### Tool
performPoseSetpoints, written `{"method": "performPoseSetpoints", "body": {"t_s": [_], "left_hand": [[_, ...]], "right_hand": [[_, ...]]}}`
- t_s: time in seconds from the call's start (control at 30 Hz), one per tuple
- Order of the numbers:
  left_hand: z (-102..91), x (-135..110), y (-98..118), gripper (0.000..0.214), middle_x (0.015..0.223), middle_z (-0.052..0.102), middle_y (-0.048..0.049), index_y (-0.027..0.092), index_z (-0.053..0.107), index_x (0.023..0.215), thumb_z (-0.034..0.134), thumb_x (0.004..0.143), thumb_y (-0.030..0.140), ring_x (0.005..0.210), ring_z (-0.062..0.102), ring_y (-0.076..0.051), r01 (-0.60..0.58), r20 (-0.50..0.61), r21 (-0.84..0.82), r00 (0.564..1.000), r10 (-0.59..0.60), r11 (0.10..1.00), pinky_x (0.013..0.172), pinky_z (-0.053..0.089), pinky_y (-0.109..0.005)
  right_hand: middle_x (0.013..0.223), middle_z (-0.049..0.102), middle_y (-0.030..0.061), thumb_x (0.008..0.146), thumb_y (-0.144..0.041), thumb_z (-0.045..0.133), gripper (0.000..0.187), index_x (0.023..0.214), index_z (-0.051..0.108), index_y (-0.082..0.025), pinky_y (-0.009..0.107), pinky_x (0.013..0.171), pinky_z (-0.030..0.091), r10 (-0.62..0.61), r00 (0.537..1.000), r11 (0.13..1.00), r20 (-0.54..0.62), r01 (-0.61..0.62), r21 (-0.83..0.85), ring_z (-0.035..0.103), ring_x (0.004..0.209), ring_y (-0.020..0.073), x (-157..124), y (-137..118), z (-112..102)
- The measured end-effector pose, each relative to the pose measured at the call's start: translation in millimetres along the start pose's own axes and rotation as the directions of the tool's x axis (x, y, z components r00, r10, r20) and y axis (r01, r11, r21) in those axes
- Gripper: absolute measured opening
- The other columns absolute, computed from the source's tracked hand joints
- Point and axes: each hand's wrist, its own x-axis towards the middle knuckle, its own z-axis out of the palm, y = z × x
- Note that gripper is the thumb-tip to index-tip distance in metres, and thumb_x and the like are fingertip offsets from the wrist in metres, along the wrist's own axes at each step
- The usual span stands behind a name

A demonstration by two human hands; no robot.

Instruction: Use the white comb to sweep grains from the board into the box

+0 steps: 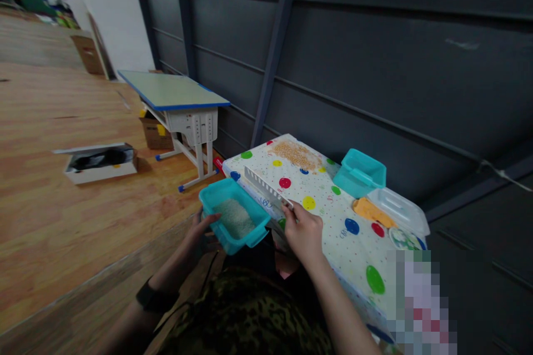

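My left hand (202,238) grips the left side of a teal plastic container (259,222), held at the table's near edge. White grains that look like rice (234,217) lie inside it. Between the fingers of my right hand (305,230) is one end of a thin white strip with a row of slots (266,187). The strip extends to the left, over the table edge beside the container. Farther back on the balloon-print tablecloth (328,233) are spread-out yellowish kernels (296,155).
A second teal container (361,172) stands at the table's back right. Near it lie an orange cloth (372,212), a clear lid (402,211) and a small patterned round item (403,238). A desk (179,91) and an open white box (102,163) are to the left. A dark wall (375,66) runs behind.
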Motion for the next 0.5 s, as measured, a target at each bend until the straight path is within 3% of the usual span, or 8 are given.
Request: {"method": "performPoseSetpoints", "body": {"t_s": [0.3, 0.5], "left_hand": [[-13.8, 18, 21, 0.108, 0.106, 0.074, -0.0061, 0.033, 0.040, 0.180, 0.096, 0.089, 0.047, 0.073, 0.080, -0.026, 0.015, -0.010, 0.044, 1.000, -0.014, 0.999, 0.064, 0.071, -0.042], [-16.3, 14, 32, 0.107, 0.106, 0.075, -0.0061, 0.034, 0.044, 0.177, 0.096, 0.086, 0.052, 0.073, 0.078, -0.026, -0.016, 0.010, 0.069, 1.000, 0.016, 0.997, 0.064, 0.069, -0.040]], "right_hand": [[0.089, 0.090, 0.0065, 0.109, -0.015, 0.067, 0.023, 0.111, 0.089, -0.023, 0.025, 0.069, 0.047, 0.090, 0.952, 0.988, 0.291, -0.050, -0.144, 0.084, 0.081, 0.0228, 79, -20, 40], [0.098, 0.093, 0.0085, 0.109, -0.012, 0.067, 0.029, 0.124, 0.088, -0.023, 0.027, 0.071, 0.047, 0.071, 0.914, 0.982, 0.399, 0.005, -0.186, 0.088, 0.091, 0.0254, 91, -27, 51]]}}
